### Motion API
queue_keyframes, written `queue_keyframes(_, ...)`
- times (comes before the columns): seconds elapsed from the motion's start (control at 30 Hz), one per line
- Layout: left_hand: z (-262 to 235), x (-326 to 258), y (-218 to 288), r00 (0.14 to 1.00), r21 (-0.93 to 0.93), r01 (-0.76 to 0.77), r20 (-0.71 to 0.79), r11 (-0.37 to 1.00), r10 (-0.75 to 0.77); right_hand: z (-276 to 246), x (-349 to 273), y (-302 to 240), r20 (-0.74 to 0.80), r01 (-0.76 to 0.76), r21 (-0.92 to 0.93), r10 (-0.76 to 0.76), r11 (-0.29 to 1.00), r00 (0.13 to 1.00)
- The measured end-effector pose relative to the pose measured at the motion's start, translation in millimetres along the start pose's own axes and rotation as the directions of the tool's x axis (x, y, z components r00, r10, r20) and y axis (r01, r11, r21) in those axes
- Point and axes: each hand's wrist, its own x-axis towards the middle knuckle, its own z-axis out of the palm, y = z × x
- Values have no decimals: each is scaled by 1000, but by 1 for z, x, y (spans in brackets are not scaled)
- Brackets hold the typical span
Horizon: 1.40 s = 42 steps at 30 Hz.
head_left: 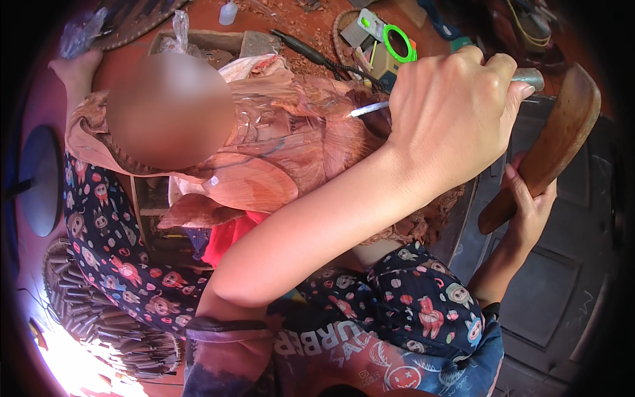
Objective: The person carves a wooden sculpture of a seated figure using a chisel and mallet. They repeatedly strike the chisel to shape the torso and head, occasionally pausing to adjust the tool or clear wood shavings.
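Observation:
A large reddish-brown wood carving [264, 149] with carved folds lies in front of me, partly covered by a blurred round patch. My left hand [453, 109] reaches across it, closed round a metal chisel [369, 109]. The chisel's thin blade points left, its tip at the carved surface, and its thicker butt sticks out past my thumb. To the right, my right hand [530, 202] grips a flat, curved wooden mallet [572, 119] by its narrow lower end. The mallet is tilted, with its broad end up near the chisel's butt and apart from it.
A round basket [56, 264] holds many chisels [106, 324] at lower left. Behind the carving are a wooden box [231, 43], a black corded tool [301, 47], a green-rimmed round object [399, 44] and a small white bottle [227, 13]. A dark panelled board [542, 284] lies at right.

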Motion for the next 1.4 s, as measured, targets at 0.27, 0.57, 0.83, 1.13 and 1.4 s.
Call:
queue_keyframes(0.27,3,1,1,990,-46,65,-120,997,-70,0,1,-1,26,-20,34,20,999,999)
queue_keyframes(0.57,-3,5,2,969,-241,122,-180,963,-168,-6,13,4,72,17,-26,-15,1000,997)
queue_keyframes(0.83,-5,0,0,982,-196,79,-156,977,-111,1,5,3,-19,16,25,-16,1000,1000)
queue_keyframes(1.13,-5,-3,3,987,-154,15,-155,988,-39,-4,-2,-3,-70,36,-10,-36,999,997)
queue_keyframes(1.4,-18,-15,9,974,-126,-147,-193,981,121,-2,-15,-19,-93,84,99,-75,992,993)
